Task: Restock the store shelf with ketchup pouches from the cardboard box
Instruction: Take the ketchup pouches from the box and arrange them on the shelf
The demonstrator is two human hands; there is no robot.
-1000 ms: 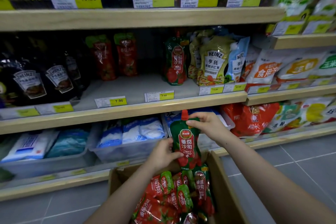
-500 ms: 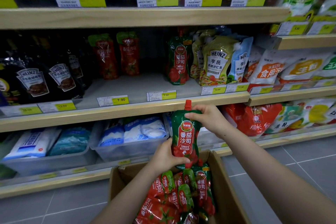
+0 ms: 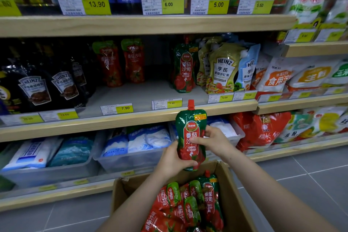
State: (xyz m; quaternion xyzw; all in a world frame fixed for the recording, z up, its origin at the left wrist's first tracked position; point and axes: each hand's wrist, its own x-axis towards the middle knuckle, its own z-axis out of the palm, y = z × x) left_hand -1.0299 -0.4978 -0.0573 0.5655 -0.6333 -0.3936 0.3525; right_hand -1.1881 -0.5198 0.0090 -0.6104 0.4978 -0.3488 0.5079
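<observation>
A green and red ketchup pouch (image 3: 190, 130) with a red cap stands upright in the air above the cardboard box (image 3: 237, 203), just below the middle shelf's edge. My left hand (image 3: 172, 162) grips its bottom from the left. My right hand (image 3: 212, 140) holds its right side, thumb across the label. Several more ketchup pouches (image 3: 188, 203) lie in the box. On the middle shelf (image 3: 131, 117) one matching pouch (image 3: 183, 69) stands at the right and two red ones (image 3: 120, 62) stand further back.
Black Heinz pouches (image 3: 47, 84) fill the shelf's left, yellow and blue Heinz pouches (image 3: 226, 68) its right. Bare shelf board lies between, behind the 7.90 price tags (image 3: 124, 108). Clear bins of white bags (image 3: 135, 143) sit on the bottom shelf. Grey tiled floor surrounds the box.
The pouch has risen out of the box toward the middle shelf's edge. My right hand slid from its top down to its side; my left hand stayed at the bottom.
</observation>
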